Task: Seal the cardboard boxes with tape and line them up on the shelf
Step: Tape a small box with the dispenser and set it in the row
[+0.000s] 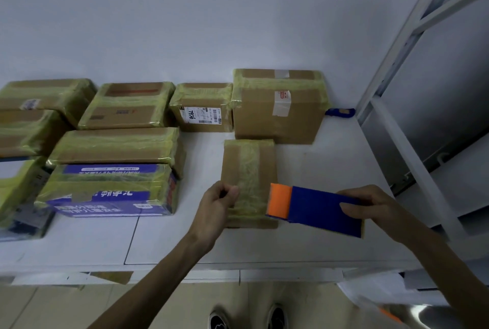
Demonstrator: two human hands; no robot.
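A white shelf (330, 170) carries a cluster of tape-wrapped cardboard boxes (127, 106) from 9 to 12 o'clock, with the tallest box (277, 117) at 12. Just in front of it a small box (232, 162) lies flat, a band of yellowish tape (250, 170) running down its top. The small box sits at 1 o'clock of the left grip (217, 207), whose curled thumb and fingers pinch its near left edge. A blue tape dispenser (322, 209) lies at 9 o'clock of the right grip (370, 207), its orange end against the small box's near right corner. The right fingers are wrapped over the dispenser's right end. Bare forearms reach in from 7 and 4 o'clock, angled toward each other.
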